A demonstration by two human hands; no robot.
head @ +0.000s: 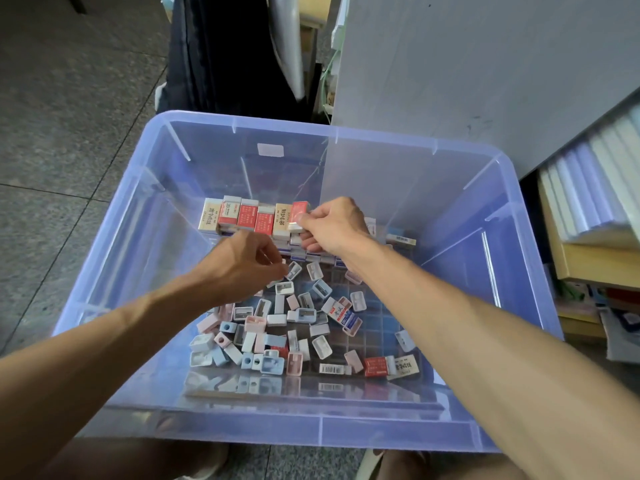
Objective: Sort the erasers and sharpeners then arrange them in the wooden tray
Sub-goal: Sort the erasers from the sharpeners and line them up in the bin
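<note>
Inside a translucent blue bin lies a gridded tray strewn with several small pastel sharpeners and a few loose erasers. A row of red and cream erasers stands upright along the tray's far end. My right hand pinches a red eraser at the right end of that row. My left hand hovers with curled fingers over the sharpeners just below the row; whether it holds something is hidden.
The bin stands on a grey tiled floor. A grey cabinet side rises behind it on the right, with stacked books and papers on shelves at the far right. Dark fabric hangs behind the bin.
</note>
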